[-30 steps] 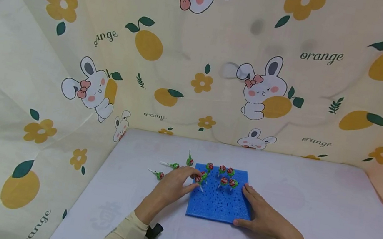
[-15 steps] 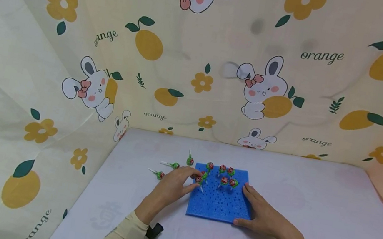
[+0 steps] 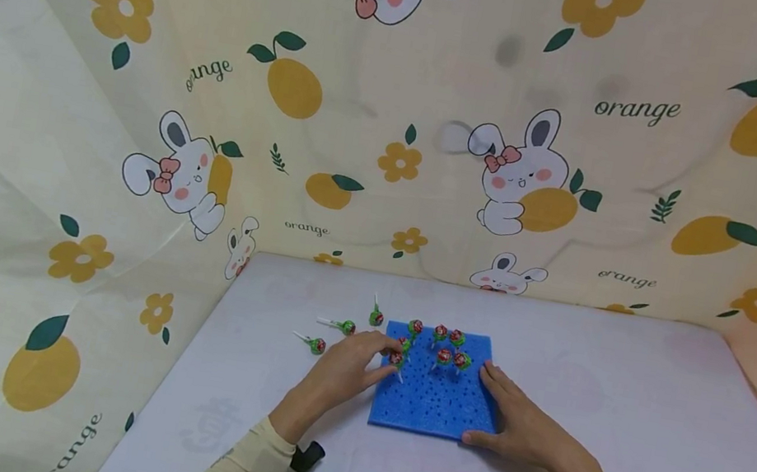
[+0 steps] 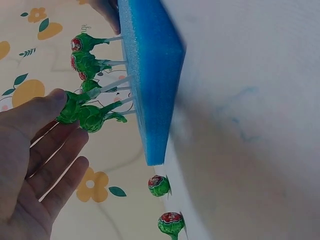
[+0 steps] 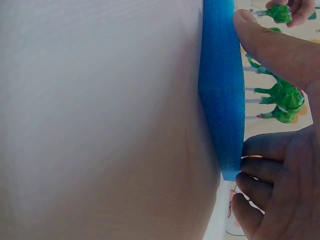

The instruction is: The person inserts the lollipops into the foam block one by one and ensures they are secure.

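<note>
The held lollipop (image 3: 396,358) is at the upper left of the blue board (image 3: 427,415), a little right of the frame's middle; its candy end is up in the left hand (image 3: 343,368), and its long axis slants down and slightly right along the white stick (image 4: 112,85); in the left wrist view that stick reaches the board's face at a slant, though I cannot tell how deep it sits. The left hand is much the nearer; its grip is narrow, thumb and forefinger pinching the candy while the other fingers fan loosely, and its arm comes in from the lower left. The right hand (image 3: 530,428) is spread wide, fingers against the board's right edge and thumb at its lower right corner. Other upright lollipops (image 3: 462,360) stand behind and to the right; three loose lollipops (image 3: 317,345) lie on the desk (image 3: 611,375), left of the board.
</note>
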The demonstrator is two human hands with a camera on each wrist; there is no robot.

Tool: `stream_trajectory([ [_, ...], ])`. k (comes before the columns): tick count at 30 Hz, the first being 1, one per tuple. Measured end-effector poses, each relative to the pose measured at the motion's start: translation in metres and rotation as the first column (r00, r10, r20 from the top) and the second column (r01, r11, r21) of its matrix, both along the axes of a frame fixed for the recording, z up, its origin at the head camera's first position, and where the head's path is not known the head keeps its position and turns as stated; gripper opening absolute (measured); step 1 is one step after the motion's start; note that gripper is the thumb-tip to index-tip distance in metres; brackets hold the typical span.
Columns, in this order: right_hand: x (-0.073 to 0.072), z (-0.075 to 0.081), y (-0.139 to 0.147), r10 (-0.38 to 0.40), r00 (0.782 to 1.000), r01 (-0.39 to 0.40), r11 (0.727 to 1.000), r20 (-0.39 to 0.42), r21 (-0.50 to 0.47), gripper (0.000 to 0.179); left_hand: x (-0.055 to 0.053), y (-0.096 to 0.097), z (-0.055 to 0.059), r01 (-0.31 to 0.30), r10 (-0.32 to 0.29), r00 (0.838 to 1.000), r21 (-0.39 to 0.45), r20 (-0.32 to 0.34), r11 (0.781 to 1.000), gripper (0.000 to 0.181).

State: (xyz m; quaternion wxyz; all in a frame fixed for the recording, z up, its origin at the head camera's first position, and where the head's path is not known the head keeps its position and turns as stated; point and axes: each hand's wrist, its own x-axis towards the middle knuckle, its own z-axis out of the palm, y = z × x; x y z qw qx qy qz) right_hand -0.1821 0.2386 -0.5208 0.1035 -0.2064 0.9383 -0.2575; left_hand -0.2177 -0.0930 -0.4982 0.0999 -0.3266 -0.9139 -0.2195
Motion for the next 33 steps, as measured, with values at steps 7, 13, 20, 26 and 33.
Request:
stream_trajectory([
  [7, -0.0004, -0.0006, 0.0, -0.003, 1.0, 0.003, 1.0, 0.011, -0.004, 0.119, -0.0008, 0.0033, -0.0014, -0.005, 0.005, 1.0, -0.024, 0.009, 1.0, 0.032],
  [13, -0.0006, -0.0012, 0.0, -0.002, 1.0, 0.002, 1.0, 0.008, -0.004, 0.119, -0.0011, 0.0054, -0.0035, -0.01, 0.01, 1.0, -0.024, 0.012, 1.0, 0.029],
  [20, -0.0002, -0.0004, 0.0009, 0.001, 1.0, -0.001, 1.0, 0.004, -0.001, 0.119, -0.0019, 0.0085, -0.0038, 0.0, 0.001, 1.0, -0.02, 0.005, 1.0, 0.028],
  [26, 0.0002, 0.0008, 0.0006, -0.001, 1.0, 0.001, 1.0, 0.007, 0.002, 0.118, -0.0028, 0.0096, -0.0042, -0.004, 0.004, 1.0, -0.033, -0.002, 0.999, 0.028],
  [33, -0.0002, 0.0, 0.0002, -0.006, 1.0, 0.006, 1.0, 0.015, 0.002, 0.119, -0.0005, 0.0097, -0.0005, -0.02, 0.02, 1.0, -0.022, 0.011, 1.0, 0.029],
])
